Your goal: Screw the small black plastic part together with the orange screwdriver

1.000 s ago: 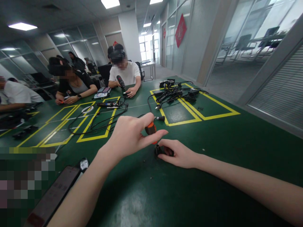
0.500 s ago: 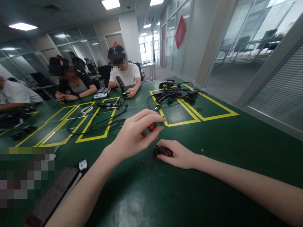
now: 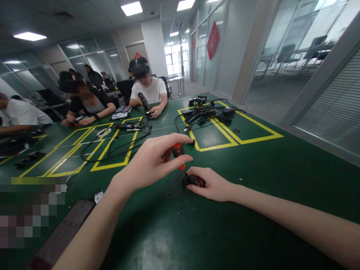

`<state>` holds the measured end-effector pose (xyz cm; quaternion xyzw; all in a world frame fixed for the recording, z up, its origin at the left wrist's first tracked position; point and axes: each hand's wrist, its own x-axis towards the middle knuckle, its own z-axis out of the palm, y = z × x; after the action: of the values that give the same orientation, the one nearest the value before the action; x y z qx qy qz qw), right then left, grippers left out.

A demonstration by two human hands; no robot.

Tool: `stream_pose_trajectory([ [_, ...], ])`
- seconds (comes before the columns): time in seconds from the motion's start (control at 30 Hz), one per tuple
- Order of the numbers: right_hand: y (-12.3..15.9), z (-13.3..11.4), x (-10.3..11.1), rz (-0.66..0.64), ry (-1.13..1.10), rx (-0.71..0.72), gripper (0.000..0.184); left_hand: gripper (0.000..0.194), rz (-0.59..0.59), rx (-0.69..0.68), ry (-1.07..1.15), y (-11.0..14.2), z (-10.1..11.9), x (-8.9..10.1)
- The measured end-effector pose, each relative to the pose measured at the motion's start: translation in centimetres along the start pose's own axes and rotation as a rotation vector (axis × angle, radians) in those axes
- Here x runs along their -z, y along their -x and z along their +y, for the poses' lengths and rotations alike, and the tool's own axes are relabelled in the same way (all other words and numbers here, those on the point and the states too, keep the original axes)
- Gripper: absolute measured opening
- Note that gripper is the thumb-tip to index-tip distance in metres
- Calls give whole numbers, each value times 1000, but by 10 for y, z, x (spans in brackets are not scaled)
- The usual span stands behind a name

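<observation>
My left hand [image 3: 149, 159] is raised over the table, thumb and index finger apart. Its other fingers curl around the red-and-black handle of a screwdriver [image 3: 178, 150], which points down. Just below the handle, my right hand [image 3: 212, 183] rests on the table. It pinches a small black part [image 3: 186, 181] between thumb and fingers, and the palm side covers much of that part. What exactly the part is, I cannot make out. The screwdriver's lower end is close above it; whether they touch, I cannot tell.
On the green table [image 3: 253, 210], black cables and adapters [image 3: 205, 112] lie heaped inside yellow tape outlines. More cable [image 3: 135, 138] loops to the left. Near my left forearm is a phone-like dark slab [image 3: 70, 221]. A co-worker [image 3: 149, 92] across the table holds a power drill [image 3: 143, 100].
My left hand has shifted slightly left, and the screwdriver handle has tilted and shows more between its fingers. My right hand stays in place. A co-worker at the left has moved their hands.
</observation>
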<state>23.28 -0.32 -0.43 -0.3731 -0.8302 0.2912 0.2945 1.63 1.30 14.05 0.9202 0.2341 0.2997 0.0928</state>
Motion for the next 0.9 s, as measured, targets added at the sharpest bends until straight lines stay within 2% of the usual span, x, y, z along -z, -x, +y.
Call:
stream_pose_trajectory([
  [0.17, 1, 0, 0, 1, -3, -8, 14, 13, 17, -37, -160, 1, -4, -8],
  [0.33, 1, 1, -1, 0, -15, 7, 15, 21, -35, -17, -68, 1, 0, -6],
  [0.47, 1, 1, 0, 6, -15, 0, 15, 12, -10, 27, -82, 0, 1, -5],
  [0.63, 1, 1, 0, -4, -21, -7, 15, 32, 71, -39, -180, -1, -2, -9],
  [0.77, 0, 1, 0, 2, -11, -4, 15, 6, 71, -23, -113, -1, -3, -12],
  [0.9, 0, 1, 0, 0, -4, -6, 16, 11, 31, 7, -103, 0, -3, -9],
])
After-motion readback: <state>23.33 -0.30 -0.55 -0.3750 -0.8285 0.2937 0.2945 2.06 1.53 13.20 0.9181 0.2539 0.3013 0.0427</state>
